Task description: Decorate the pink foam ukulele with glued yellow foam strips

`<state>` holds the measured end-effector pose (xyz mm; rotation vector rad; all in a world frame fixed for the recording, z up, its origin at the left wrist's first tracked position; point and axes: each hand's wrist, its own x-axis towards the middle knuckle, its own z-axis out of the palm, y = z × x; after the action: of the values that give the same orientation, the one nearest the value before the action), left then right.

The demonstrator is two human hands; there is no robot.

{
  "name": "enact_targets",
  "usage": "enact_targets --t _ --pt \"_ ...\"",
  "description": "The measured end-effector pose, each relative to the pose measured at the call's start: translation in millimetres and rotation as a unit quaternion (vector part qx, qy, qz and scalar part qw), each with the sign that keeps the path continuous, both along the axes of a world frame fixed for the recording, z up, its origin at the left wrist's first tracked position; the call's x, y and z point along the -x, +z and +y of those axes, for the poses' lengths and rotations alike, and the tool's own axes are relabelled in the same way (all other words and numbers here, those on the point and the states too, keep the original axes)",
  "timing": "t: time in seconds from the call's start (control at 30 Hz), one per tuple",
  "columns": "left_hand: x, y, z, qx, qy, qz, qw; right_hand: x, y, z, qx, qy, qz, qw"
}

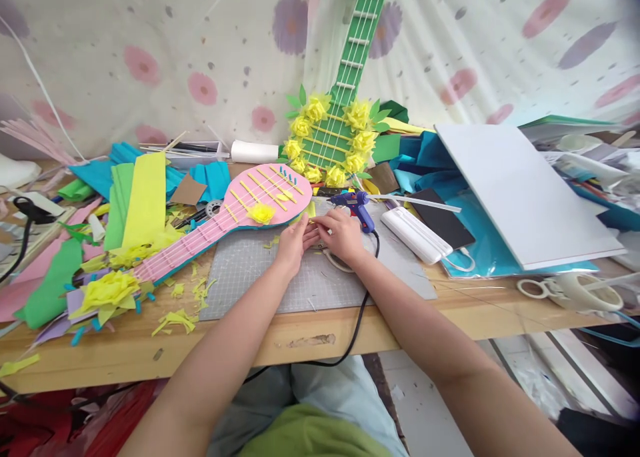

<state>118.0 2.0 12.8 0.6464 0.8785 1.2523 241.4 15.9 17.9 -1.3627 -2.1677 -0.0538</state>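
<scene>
Craft workspace, identified by its contents: wooden worktop (240, 340), strewn with coloured paper (145, 200) and yellow scraps (175, 320); gridded cutting mat (245, 280), glue gun (357, 207) and scissors (531, 288) were laid out.

Lighting: bright, soft and even, pale across the white curtain with pink and purple printed flowers (240, 44), its source not certain; deep shadow below the light wooden bench (215, 344), dulling the dark red fabric (115, 417) at lower left, and glossy glare on the turquoise plastic film (470, 250). Optics: wide-angle, vertically squeezed, bare forearms (240, 317) stretched towards the lower edge, upper right corner darkened, side edges smeared and soft. Definition: centre fairly sharp, though detail between the bare hands (345, 234) too small to read.
</scene>
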Motion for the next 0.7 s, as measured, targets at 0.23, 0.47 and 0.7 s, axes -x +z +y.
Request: enact_targets --t 0.23,0.47,0.7 --pt "12 1.5 3 0.049 -0.01 0.014 0.999 1 -3.5 -1 0.031 0.04 -0.029 0.998" --pt "7 1.5 1 0.039 0.053 0.073 0.995 -11 -1.3 -2 0.108 0.068 0.168 0.977" --pt "13 2.2 5 0.023 0.108 0.113 0.987 -74 19.2 6 0.184 -0.117 0.216 0.952"
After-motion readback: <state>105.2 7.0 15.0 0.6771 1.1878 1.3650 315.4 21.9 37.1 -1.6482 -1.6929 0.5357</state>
